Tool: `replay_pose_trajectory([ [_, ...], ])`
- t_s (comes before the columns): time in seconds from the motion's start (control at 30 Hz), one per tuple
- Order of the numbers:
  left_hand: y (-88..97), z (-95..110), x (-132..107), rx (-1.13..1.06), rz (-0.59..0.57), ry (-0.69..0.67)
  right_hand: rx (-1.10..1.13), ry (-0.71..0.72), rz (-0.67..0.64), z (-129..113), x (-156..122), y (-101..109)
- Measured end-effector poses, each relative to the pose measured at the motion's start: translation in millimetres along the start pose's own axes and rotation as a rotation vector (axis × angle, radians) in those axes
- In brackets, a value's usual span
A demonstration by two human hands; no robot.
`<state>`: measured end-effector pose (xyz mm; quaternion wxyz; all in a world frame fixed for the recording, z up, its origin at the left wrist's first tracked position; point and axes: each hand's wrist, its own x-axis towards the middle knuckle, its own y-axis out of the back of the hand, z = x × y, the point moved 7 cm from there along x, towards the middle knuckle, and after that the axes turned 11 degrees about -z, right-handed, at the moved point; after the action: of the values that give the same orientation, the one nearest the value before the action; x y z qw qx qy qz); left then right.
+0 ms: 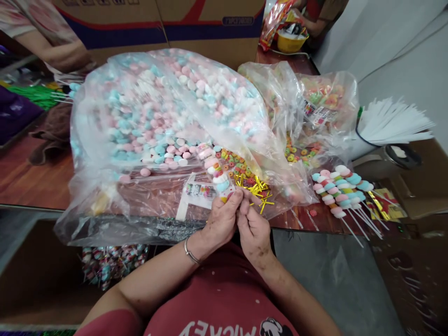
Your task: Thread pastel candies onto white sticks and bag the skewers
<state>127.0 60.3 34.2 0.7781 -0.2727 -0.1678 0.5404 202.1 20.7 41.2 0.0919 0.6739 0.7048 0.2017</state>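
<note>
My left hand [221, 219] and my right hand [252, 228] meet at the table's front edge, fingers pinched together at the base of a wrapped candy skewer [216, 169]. The skewer stacks pink, white and blue marshmallow discs with small coloured rings and points away from me. Loose gold twist ties [258, 189] lie just past my fingers. A big clear bag of pink, blue and white marshmallows [164, 112] fills the table behind them. Whether my right hand holds a tie is hidden.
Finished skewers [341, 191] lie at the right, beside a bundle of white sticks [392, 123] in a holder. Bags of coloured ring candy [315, 100] sit behind. Another person's arm [52, 46] rests at far left. More wrapped skewers [108, 266] lie in a box below the table.
</note>
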Motion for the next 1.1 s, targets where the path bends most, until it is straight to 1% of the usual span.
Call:
replay_pose_trajectory([
  [0.1,-1.1,5.9,-4.5,0.161,-0.075,-0.080,0.055,-0.009,-0.009,-0.3,0.4,-5.3],
  [0.2,-3.2,6.4,-5.4,0.220,-0.179,-0.067,0.042,0.017,0.022,-3.0,-1.0,-4.8],
  [0.27,-3.3,7.5,-4.9,0.232,-0.216,-0.054,-0.028,0.066,-0.007,-9.3,-0.6,-1.0],
  [0.33,-0.3,9.6,-3.6,0.263,-0.202,-0.032,-0.165,0.147,-0.112,-20.8,1.4,3.9],
  [0.37,3.1,10.8,-3.0,0.296,-0.167,-0.014,-0.246,0.188,-0.161,-27.3,2.5,7.8],
  [0.4,7.3,12.0,-2.6,0.341,-0.121,0.006,-0.325,0.224,-0.161,-33.8,3.9,14.9],
  [0.47,14.4,11.9,-3.0,0.462,-0.049,0.058,-0.480,0.270,-0.038,-46.6,7.6,33.7],
  [0.5,15.6,10.8,-3.7,0.529,-0.044,0.070,-0.560,0.288,0.014,-52.0,9.7,39.1],
  [0.53,14.4,9.4,-4.5,0.596,-0.066,0.060,-0.632,0.304,0.039,-56.0,12.2,40.5],
  [0.57,11.5,7.8,-5.6,0.662,-0.104,0.030,-0.690,0.321,0.030,-58.4,15.0,38.1],
  [0.67,0.1,5.2,-11.5,0.902,-0.196,-0.121,-0.752,0.370,-0.063,-58.3,21.3,24.3],
  [0.7,-3.7,4.8,-13.5,0.990,-0.218,-0.146,-0.755,0.389,-0.079,-57.5,22.1,21.7],
  [0.73,-7.5,5.0,-15.2,1.073,-0.243,-0.147,-0.759,0.406,-0.085,-56.6,22.5,20.9],
  [0.77,-12.7,6.0,-17.0,1.151,-0.293,-0.130,-0.765,0.420,-0.084,-55.4,22.9,21.9],
  [0.8,-19.2,8.3,-19.4,1.225,-0.369,-0.101,-0.777,0.434,-0.077,-54.0,23.3,24.0],
  [0.83,-26.6,12.2,-23.1,1.293,-0.462,-0.066,-0.797,0.447,-0.066,-52.7,23.8,27.0],
  [0.87,-35.4,17.4,-28.6,1.353,-0.583,-0.031,-0.827,0.459,-0.059,-51.5,24.3,29.5],
  [0.93,-51.0,34.1,-42.1,1.431,-0.792,0.019,-0.922,0.502,-0.064,-50.4,24.2,30.8],
  [0.97,-60.5,45.8,-50.0,1.398,-0.899,-0.010,-0.973,0.531,-0.082,-50.7,23.2,28.8],
  [1.0,-68.1,61.4,-55.0,1.339,-0.935,-0.082,-1.006,0.568,-0.108,-51.9,21.3,25.4],
  [1.03,-70.4,80.2,-54.5,1.319,-0.848,-0.185,-1.011,0.609,-0.134,-54.2,18.7,21.5],
  [1.07,-69.4,96.7,-52.4,1.345,-0.736,-0.290,-0.995,0.652,-0.161,-57.4,15.6,17.3],
  [1.1,-66.1,107.9,-49.4,1.387,-0.641,-0.361,-0.972,0.688,-0.183,-60.9,12.5,13.3],
])
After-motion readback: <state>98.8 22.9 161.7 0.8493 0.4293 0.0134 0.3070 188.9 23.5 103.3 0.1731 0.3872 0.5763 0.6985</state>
